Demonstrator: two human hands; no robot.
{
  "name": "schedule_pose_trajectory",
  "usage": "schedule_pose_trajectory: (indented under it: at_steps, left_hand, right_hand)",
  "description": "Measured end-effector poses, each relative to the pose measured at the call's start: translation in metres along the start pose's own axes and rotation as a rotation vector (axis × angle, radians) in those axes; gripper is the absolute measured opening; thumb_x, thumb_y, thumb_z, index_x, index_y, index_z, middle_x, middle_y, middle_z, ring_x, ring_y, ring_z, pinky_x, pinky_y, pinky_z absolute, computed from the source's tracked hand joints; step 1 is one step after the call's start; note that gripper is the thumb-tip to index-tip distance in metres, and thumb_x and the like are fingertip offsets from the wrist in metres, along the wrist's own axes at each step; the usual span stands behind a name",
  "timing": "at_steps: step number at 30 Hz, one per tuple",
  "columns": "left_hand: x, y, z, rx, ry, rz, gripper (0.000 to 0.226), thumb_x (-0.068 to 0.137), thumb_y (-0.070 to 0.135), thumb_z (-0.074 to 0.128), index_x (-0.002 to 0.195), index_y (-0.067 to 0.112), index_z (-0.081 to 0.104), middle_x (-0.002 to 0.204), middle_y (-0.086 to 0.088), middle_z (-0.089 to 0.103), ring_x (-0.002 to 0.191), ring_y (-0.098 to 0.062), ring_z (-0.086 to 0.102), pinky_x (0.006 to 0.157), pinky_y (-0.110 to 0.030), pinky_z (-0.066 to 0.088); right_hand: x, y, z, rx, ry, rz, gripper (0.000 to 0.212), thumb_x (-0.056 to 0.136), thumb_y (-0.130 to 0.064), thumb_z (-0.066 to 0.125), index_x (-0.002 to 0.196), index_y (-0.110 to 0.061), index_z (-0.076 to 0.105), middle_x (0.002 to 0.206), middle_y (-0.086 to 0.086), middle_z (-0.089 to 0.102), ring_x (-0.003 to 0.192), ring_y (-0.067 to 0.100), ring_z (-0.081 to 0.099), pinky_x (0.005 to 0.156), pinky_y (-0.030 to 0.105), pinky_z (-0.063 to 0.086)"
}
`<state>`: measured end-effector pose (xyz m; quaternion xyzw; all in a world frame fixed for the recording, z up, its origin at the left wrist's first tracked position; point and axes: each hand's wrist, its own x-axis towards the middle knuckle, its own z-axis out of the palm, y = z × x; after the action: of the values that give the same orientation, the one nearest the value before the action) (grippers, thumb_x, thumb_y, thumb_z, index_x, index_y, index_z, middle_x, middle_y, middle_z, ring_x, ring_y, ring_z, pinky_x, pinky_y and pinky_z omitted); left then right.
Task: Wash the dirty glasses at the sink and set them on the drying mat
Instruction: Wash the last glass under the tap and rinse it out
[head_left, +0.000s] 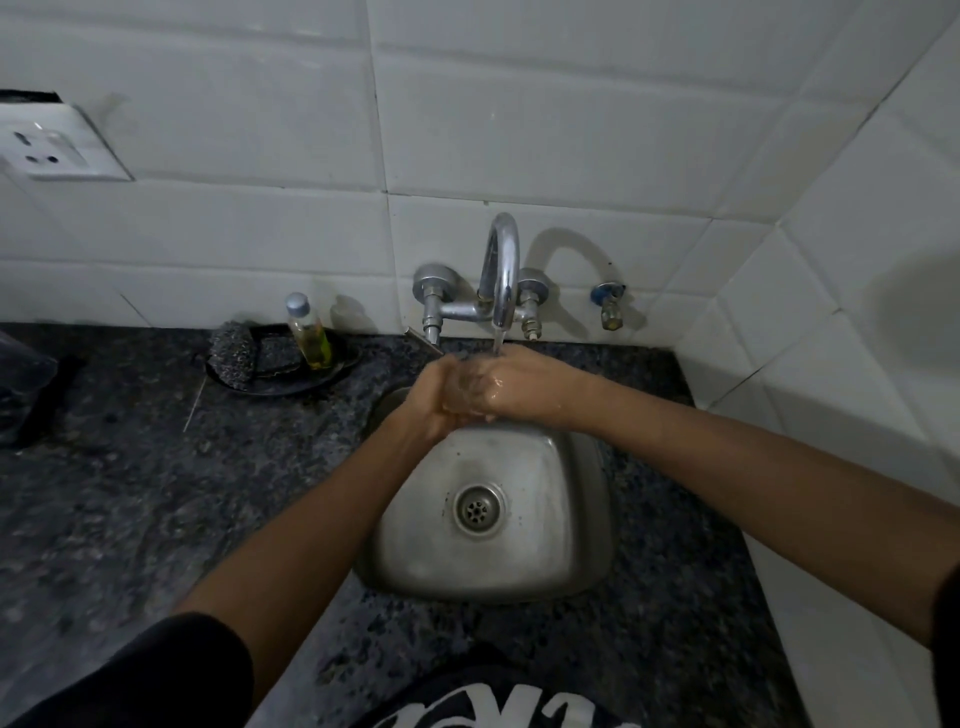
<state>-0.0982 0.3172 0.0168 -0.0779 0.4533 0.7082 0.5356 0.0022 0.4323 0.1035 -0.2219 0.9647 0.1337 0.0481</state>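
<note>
Over the steel sink (488, 540), left hand (434, 397) and right hand (511, 387) both grip the glass (464, 391) between them.

Your arms are bare from the elbow down, and your right hand (519, 384) glistens wet. You wear a black short-sleeved top: the left sleeve (156, 670) ends above the elbow, the right sleeve (948, 613) shows only at the frame edge. White lettering (498, 712) crosses the chest, too cropped to read.
</note>
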Motion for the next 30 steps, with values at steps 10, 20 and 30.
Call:
schedule_pose_trajectory:
  at_steps: [10, 20, 30]
  left_hand:
    - [0.006, -0.003, 0.0, 0.046, -0.033, -0.052, 0.038, 0.106, 0.031, 0.045, 0.114, 0.003, 0.07, 0.096, -0.014, 0.076, 0.075, -0.025, 0.075, 0.058, -0.035, 0.062]
    - [0.018, -0.003, 0.003, 0.062, -0.05, -0.072, 0.041, 0.107, 0.024, 0.041, 0.096, -0.001, 0.071, 0.082, -0.014, 0.073, 0.071, -0.026, 0.073, 0.06, -0.032, 0.06]
    - [0.016, -0.003, -0.006, 0.103, -0.009, -0.046, 0.039, 0.105, 0.032, 0.046, 0.104, 0.005, 0.074, 0.098, -0.013, 0.073, 0.085, -0.025, 0.071, 0.076, -0.038, 0.061]
  right_hand:
    - [-0.014, 0.004, 0.006, 0.008, 0.032, 0.04, 0.015, 0.091, -0.017, 0.073, 0.106, -0.017, 0.073, 0.106, 0.002, 0.073, 0.099, 0.023, 0.068, 0.075, 0.042, 0.056]
    - [-0.017, -0.002, 0.012, 0.035, 0.008, 0.056, 0.027, 0.096, -0.015, 0.068, 0.122, -0.012, 0.068, 0.123, 0.008, 0.067, 0.11, 0.026, 0.066, 0.078, 0.045, 0.06]
    - [-0.017, -0.002, 0.011, 0.028, 0.118, 0.033, 0.019, 0.086, -0.01, 0.069, 0.104, -0.015, 0.073, 0.105, 0.006, 0.071, 0.098, 0.026, 0.07, 0.07, 0.039, 0.057]
